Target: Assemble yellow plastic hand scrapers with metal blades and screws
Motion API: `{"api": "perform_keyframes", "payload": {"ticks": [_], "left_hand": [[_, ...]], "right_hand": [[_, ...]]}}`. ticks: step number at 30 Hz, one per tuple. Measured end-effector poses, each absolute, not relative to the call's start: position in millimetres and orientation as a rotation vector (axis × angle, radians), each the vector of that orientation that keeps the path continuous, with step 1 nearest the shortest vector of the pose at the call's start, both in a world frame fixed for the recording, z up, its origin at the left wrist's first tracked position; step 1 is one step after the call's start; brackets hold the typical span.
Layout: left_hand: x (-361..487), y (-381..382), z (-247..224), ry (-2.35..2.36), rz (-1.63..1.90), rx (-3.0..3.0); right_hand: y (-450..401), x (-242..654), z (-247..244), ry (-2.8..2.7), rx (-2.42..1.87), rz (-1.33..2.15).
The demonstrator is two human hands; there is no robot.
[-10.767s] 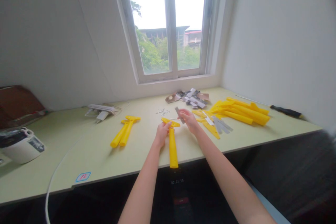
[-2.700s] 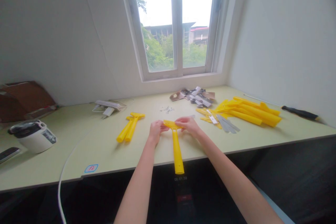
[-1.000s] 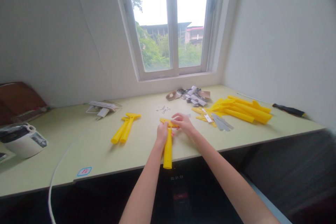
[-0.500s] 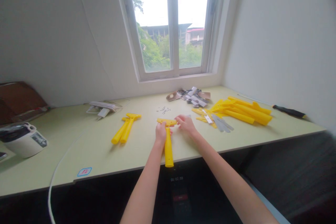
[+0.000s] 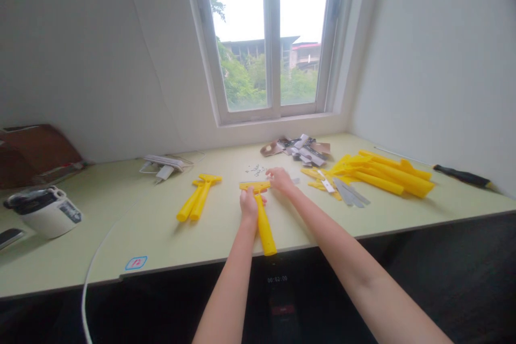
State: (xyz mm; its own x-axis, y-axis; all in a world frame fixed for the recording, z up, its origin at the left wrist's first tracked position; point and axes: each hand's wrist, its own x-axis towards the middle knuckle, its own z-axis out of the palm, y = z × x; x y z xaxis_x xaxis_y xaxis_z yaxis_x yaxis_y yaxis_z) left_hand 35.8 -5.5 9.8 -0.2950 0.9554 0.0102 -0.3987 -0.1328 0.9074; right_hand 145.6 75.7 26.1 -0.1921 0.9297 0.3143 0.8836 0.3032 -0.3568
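My left hand is closed round the head of a yellow scraper, whose handle points down past the table's front edge. A thin grey strip lies along the top of its head. Just right of the head is my right hand, fingers bent, its fingertips near the small screws; whether it holds anything is too small to tell. Two yellow scrapers lie to the left. On the right are a pile of yellow handles, small yellow pieces and grey blades.
Crumpled wrappers lie at the back of the table. A screwdriver is at the far right. On the left are a power strip, a white cable, a white cup, a phone and a brown box.
My right hand has moved up and away from the scraper head towards the screws. The scraper's handle has swung to the right in my left hand. The view has shifted slightly.
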Motion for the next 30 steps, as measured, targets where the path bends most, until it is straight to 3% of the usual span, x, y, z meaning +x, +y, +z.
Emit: {"api": "perform_keyframes", "payload": {"ticks": [10,16,24,30], "left_hand": [[34.4,-3.1,8.4,1.008,1.717,0.699],[36.4,-1.2,6.9,0.984,1.639,0.729],[38.4,-0.7,7.3,0.968,1.532,0.823],[39.8,-2.5,8.7,1.033,1.453,0.870]], "right_hand": [[86.6,107.2,29.4,-2.323,-1.565,-0.095],[84.3,111.4,37.0,-2.313,-1.723,0.000],[80.1,145.6,32.2,-2.343,-1.614,0.028],[76.2,161.2,46.8,-1.869,-1.435,0.503]]}}
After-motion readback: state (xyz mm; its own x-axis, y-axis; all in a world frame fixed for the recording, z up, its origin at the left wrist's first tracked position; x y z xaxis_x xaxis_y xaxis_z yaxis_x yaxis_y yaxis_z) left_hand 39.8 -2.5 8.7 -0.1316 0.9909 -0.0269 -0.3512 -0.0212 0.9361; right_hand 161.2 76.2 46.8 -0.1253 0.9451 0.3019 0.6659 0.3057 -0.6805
